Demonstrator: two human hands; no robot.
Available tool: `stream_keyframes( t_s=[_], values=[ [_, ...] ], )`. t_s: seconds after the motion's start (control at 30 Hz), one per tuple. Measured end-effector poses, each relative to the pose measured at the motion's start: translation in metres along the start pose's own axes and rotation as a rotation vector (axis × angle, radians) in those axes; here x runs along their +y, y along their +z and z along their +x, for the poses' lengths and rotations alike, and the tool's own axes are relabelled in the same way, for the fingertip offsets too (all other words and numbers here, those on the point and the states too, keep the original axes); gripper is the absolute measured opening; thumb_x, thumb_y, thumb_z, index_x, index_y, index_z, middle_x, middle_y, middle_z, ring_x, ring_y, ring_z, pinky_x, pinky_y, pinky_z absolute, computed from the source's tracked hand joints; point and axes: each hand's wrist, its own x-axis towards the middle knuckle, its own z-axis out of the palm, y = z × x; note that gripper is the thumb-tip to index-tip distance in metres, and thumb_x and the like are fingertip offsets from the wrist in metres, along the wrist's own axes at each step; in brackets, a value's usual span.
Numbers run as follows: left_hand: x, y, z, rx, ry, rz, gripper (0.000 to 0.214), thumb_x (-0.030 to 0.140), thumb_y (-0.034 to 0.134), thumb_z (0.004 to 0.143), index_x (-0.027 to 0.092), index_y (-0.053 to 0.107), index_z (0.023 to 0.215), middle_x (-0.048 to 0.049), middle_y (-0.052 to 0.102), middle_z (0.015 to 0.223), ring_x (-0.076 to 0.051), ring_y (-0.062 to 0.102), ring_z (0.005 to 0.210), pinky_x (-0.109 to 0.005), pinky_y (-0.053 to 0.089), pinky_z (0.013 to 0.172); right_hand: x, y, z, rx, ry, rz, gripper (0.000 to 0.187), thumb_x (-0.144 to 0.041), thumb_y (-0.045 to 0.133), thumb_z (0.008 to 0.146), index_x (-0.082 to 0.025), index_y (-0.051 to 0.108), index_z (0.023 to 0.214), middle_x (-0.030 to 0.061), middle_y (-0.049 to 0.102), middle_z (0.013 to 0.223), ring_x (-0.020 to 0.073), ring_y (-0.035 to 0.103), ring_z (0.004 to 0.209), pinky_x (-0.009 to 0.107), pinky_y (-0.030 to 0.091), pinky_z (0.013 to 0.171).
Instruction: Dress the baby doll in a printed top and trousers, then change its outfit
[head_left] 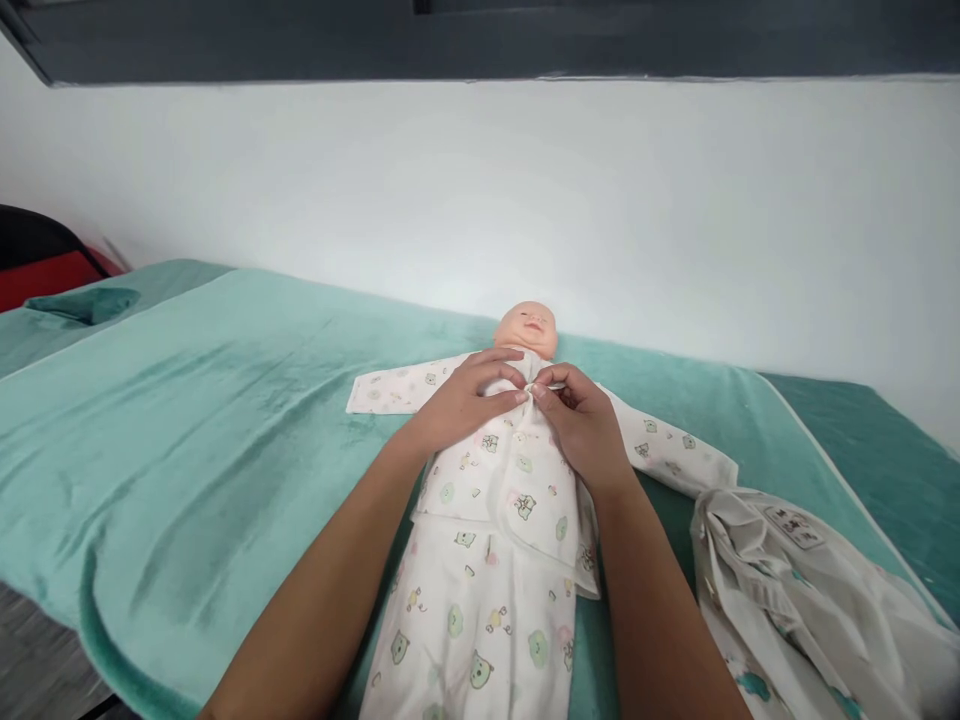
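Hands are meeting over the chest of a baby doll (pixel 527 328) that is lying face up on a teal blanket (pixel 187 430), its head pointing toward the white wall (pixel 525 200). The left hand (pixel 465 400) is resting on the printed top (pixel 517 480) just below the doll's chin, its fingers (pixel 516 398) curling inward and pinching the fabric at the front opening, so that grip is closing on the cloth. The right hand (pixel 581 420) is coming in from the other side, its fingertips (pixel 541 393) pressing together on the facing edge of the same top, that grip also being clamped on the fabric; the two sets of fingertips are touching at the middle of the chest. The top is sitting on the doll's body, its sleeves (pixel 390 392) spreading flat to either side, and its lower hem is overlapping the matching printed trousers (pixel 465 620) that are running down toward the near edge of the view. Both forearms are lying along either side of the doll's legs. Near the right forearm, a crumpled heap of pale clothing (pixel 787 580) is lying on the blanket, touching the end of the sleeve on that side. Well apart at the far left, a darker teal cloth (pixel 82 303) is lying beside something red (pixel 45 275)
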Motion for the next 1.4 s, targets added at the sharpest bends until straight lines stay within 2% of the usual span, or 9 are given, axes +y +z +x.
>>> stream_keyframes(
  t_s=[0.17, 0.27, 0.37, 0.53, 0.83, 1.0, 1.13, 1.3, 1.4],
  values=[
    [0.000, -0.001, -0.005, -0.024, 0.004, 0.000, 0.023, 0.040, 0.066, 0.090, 0.031, 0.070, 0.110, -0.0008, 0.049, 0.153, -0.023, 0.035, 0.149, -0.046, 0.028, 0.123, 0.003, -0.005, 0.004, -0.010, -0.148, 0.082, 0.014, -0.035, 0.064, 0.087, -0.022, 0.059, 0.084, -0.0006, 0.062, 0.089, 0.0118, 0.050, 0.073, 0.026, 0.041, 0.066],
    [0.005, -0.006, -0.012, -0.062, 0.022, 0.016, 0.025, 0.039, 0.067, 0.089, 0.032, 0.070, 0.113, -0.0011, 0.047, 0.155, -0.024, 0.035, 0.149, -0.047, 0.030, 0.122, 0.002, -0.009, -0.002, -0.011, -0.148, 0.090, 0.014, -0.033, 0.062, 0.089, -0.023, 0.055, 0.084, -0.0022, 0.060, 0.081, 0.0116, 0.048, 0.069, 0.026, 0.040, 0.067],
    [0.009, -0.013, -0.019, -0.176, 0.027, 0.054, 0.018, 0.040, 0.067, 0.089, 0.031, 0.073, 0.104, 0.0005, 0.043, 0.158, -0.026, 0.029, 0.152, -0.046, 0.034, 0.120, -0.003, -0.012, -0.019, -0.047, -0.112, -0.002, 0.013, -0.035, 0.059, 0.093, -0.024, 0.055, 0.088, -0.0035, 0.057, 0.076, 0.0123, 0.046, 0.067, 0.027, 0.039, 0.064],
    [0.009, -0.022, -0.023, -0.321, 0.079, 0.112, 0.017, 0.040, 0.067, 0.089, 0.031, 0.073, 0.100, 0.0035, 0.037, 0.162, -0.026, 0.018, 0.156, -0.047, 0.029, 0.124, -0.013, -0.014, -0.046, -0.141, -0.127, -0.237, 0.016, -0.034, 0.062, 0.092, -0.027, 0.063, 0.106, -0.0016, 0.061, 0.092, 0.0132, 0.045, 0.071, 0.028, 0.040, 0.070],
    [0.010, -0.020, -0.023, -0.285, 0.084, 0.101, 0.014, 0.040, 0.067, 0.088, 0.026, 0.070, 0.088, 0.0023, 0.041, 0.159, -0.028, 0.024, 0.154, -0.049, 0.031, 0.122, -0.014, -0.002, -0.047, -0.092, -0.102, -0.227, 0.010, -0.033, 0.062, 0.090, -0.026, 0.066, 0.096, -0.0036, 0.047, 0.069, 0.0131, 0.039, 0.063, 0.026, 0.034, 0.058],
    [0.013, -0.017, -0.022, -0.270, 0.117, 0.118, 0.018, 0.040, 0.066, 0.089, 0.024, 0.065, 0.082, 0.0019, 0.047, 0.154, -0.026, 0.030, 0.150, -0.049, 0.026, 0.124, -0.018, 0.001, -0.049, -0.096, -0.084, -0.203, 0.009, -0.033, 0.064, 0.088, -0.025, 0.066, 0.092, -0.0025, 0.050, 0.071, 0.0128, 0.038, 0.062, 0.026, 0.033, 0.056],
    [0.015, -0.013, -0.021, -0.223, 0.123, 0.138, 0.025, 0.042, 0.065, 0.089, 0.022, 0.058, 0.075, 0.0003, 0.053, 0.148, -0.025, 0.035, 0.146, -0.047, 0.026, 0.122, -0.017, 0.002, -0.047, -0.057, -0.084, -0.024, 0.014, -0.037, 0.069, 0.085, -0.025, 0.065, 0.090, -0.0022, 0.051, 0.073, 0.0129, 0.040, 0.063, 0.026, 0.034, 0.057],
    [0.014, -0.012, -0.022, -0.111, -0.001, 0.034, 0.033, 0.040, 0.066, 0.086, 0.019, 0.047, 0.070, -0.0034, 0.051, 0.148, -0.025, 0.056, 0.122, -0.039, 0.047, 0.096, -0.008, -0.003, -0.042, 0.111, -0.078, 0.166, 0.022, -0.044, 0.069, 0.083, -0.025, 0.061, 0.090, -0.0011, 0.051, 0.078, 0.0123, 0.040, 0.062, 0.026, 0.034, 0.054],
    [0.012, -0.009, -0.023, 0.005, -0.050, 0.026, 0.035, 0.034, 0.062, 0.087, 0.019, 0.038, 0.066, -0.0048, 0.054, 0.142, -0.019, 0.061, 0.100, -0.034, 0.047, 0.080, -0.002, -0.007, -0.039, 0.255, -0.067, 0.154, 0.024, -0.045, 0.066, 0.085, -0.023, 0.057, 0.081, -0.0024, 0.047, 0.072, 0.0120, 0.040, 0.062, 0.026, 0.035, 0.056]
  ],
)
